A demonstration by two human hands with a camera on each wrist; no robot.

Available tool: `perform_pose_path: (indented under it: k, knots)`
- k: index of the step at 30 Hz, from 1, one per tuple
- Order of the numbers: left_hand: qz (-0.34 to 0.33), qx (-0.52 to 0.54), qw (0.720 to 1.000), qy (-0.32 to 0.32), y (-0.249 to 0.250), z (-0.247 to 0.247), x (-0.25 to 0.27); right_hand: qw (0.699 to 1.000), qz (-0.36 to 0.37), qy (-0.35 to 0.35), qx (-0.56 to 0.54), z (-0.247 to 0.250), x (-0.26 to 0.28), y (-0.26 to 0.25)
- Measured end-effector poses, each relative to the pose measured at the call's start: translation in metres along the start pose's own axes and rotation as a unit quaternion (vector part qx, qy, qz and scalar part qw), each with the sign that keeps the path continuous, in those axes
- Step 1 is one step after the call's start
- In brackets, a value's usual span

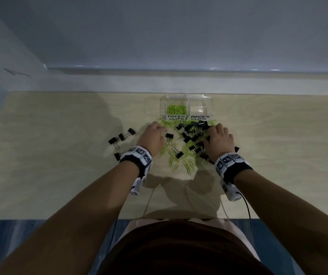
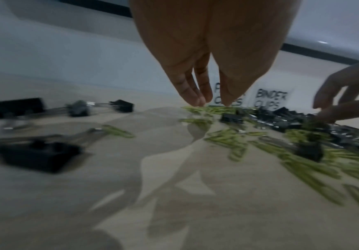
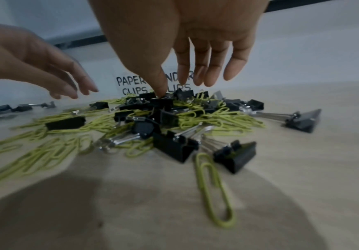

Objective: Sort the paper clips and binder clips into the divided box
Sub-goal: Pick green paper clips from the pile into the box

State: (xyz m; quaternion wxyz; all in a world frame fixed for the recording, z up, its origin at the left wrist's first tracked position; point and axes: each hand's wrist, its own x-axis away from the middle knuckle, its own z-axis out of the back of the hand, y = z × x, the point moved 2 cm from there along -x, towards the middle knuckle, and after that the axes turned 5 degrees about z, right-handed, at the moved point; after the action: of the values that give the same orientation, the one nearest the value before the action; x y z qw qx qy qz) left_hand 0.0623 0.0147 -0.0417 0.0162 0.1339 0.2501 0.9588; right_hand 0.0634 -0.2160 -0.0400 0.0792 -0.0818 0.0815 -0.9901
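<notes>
A clear divided box (image 1: 200, 99) stands at the back of the table. Its compartment labelled PAPER CLIPS holds green paper clips (image 1: 176, 109); the BINDER CLIPS compartment (image 1: 198, 110) looks bare. In front lies a mixed pile of black binder clips (image 1: 191, 132) and green paper clips (image 1: 186, 162). My left hand (image 1: 157, 127) reaches down with straight fingers, its fingertips (image 2: 198, 101) touching green paper clips (image 2: 202, 110) at the pile's left edge. My right hand (image 3: 172, 91) hovers over the pile, thumb tip on a black binder clip (image 3: 160, 102), other fingers (image 3: 230, 71) spread above it.
Several black binder clips (image 1: 122, 136) lie apart to the left of the pile, and one (image 1: 236, 149) sits to the right of my right wrist. A lone green paper clip (image 3: 215, 191) lies near the front. A wall runs behind the box.
</notes>
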Motion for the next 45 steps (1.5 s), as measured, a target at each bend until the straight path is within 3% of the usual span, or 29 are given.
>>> perform_pose_path:
  k: [3,6,9,11,14,18,22,24,27,30,33,37,40,45]
  knots:
    - [0.000,0.011,0.999,-0.035,0.021,-0.016,-0.007,0.998,0.063,-0.004,-0.024,-0.001,0.005,-0.014]
    - [0.014,-0.011,0.999,-0.044,0.026,-0.023,-0.014,0.985,0.144,-0.071,-0.063,-0.007,0.011,-0.044]
    - [0.011,-0.023,0.999,-0.036,0.025,-0.021,-0.015,0.971,0.169,-0.155,-0.065,-0.018,0.016,-0.066]
    - [0.013,-0.016,1.000,-0.009,0.019,-0.013,-0.011,0.968,0.173,-0.168,-0.064,-0.023,0.018,-0.072]
    - [0.038,-0.053,0.997,0.030,-0.006,0.007,0.002,0.972,0.151,-0.152,-0.102,-0.024,0.019,-0.071]
    - [0.068,-0.165,0.982,0.054,-0.048,0.021,0.024,0.985,0.106,-0.044,-0.132,-0.018,0.016,-0.049]
    - [0.046,-0.218,0.973,0.061,-0.067,0.012,0.049,0.997,0.039,0.013,-0.069,-0.012,0.016,-0.020]
    - [0.049,-0.224,0.971,0.062,-0.069,0.005,0.058,0.997,0.057,0.014,-0.040,-0.009,0.013,-0.020]
    - [0.084,-0.135,0.984,0.082,-0.067,-0.001,0.068,0.988,0.144,-0.002,-0.049,-0.007,0.003,-0.043]
    - [-0.001,-0.195,0.980,0.033,-0.060,-0.007,0.073,0.973,0.215,-0.058,-0.053,-0.005,-0.013,-0.079]
    - [-0.046,-0.197,0.978,-0.046,-0.045,-0.008,0.062,0.963,0.220,-0.150,-0.043,-0.005,-0.034,-0.112]
    - [-0.032,-0.146,0.988,-0.026,-0.026,0.003,0.032,0.959,0.188,-0.213,-0.025,-0.006,-0.053,-0.126]
    - [-0.002,-0.121,0.992,-0.023,-0.020,0.013,0.005,0.955,0.214,-0.205,0.021,-0.011,-0.046,-0.121]
    - [0.000,-0.155,0.983,-0.098,-0.005,0.021,-0.025,0.952,0.268,-0.145,-0.014,-0.021,-0.007,-0.100]
